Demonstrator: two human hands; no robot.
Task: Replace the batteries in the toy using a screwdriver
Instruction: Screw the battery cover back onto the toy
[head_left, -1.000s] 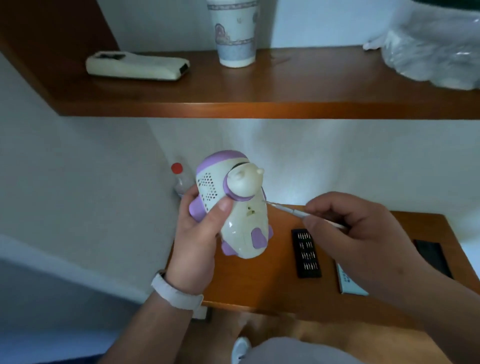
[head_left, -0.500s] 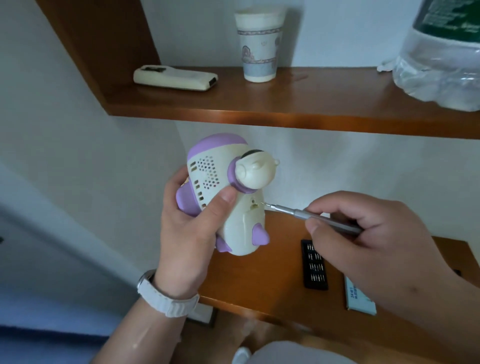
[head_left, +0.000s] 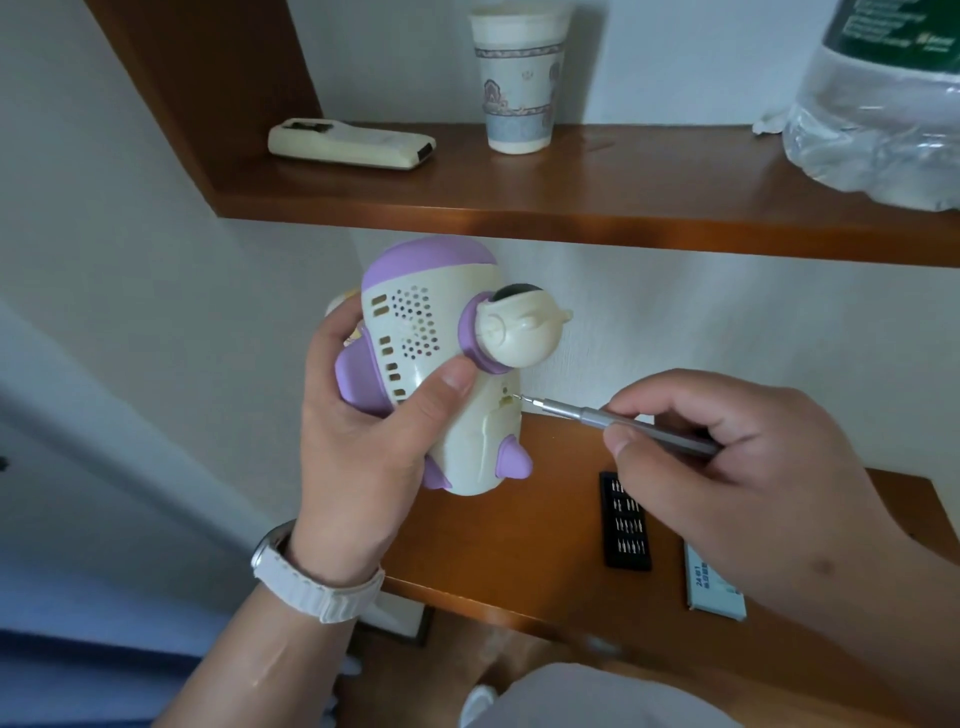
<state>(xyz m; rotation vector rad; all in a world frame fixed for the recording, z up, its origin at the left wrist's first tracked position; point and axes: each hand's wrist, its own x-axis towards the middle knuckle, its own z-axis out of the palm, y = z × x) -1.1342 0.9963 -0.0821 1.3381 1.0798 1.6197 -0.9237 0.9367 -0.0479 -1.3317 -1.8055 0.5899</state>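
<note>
Moved in since earlier: screwdriver (head_left: 631, 426) tip, now touching a small recess on the toy (head_left: 441, 374). Pinched by right grip (head_left: 727, 467); toy clasped in left grip (head_left: 363, 447), held above tabletop (head_left: 519, 551).

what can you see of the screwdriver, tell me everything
The screwdriver is a slim, grey, metal-looking precision tool with a thin bit. It is held nearly level, its tip at a small hole in the cream shell of the toy. The right hand pinches its handle, hiding the rear end.
</note>
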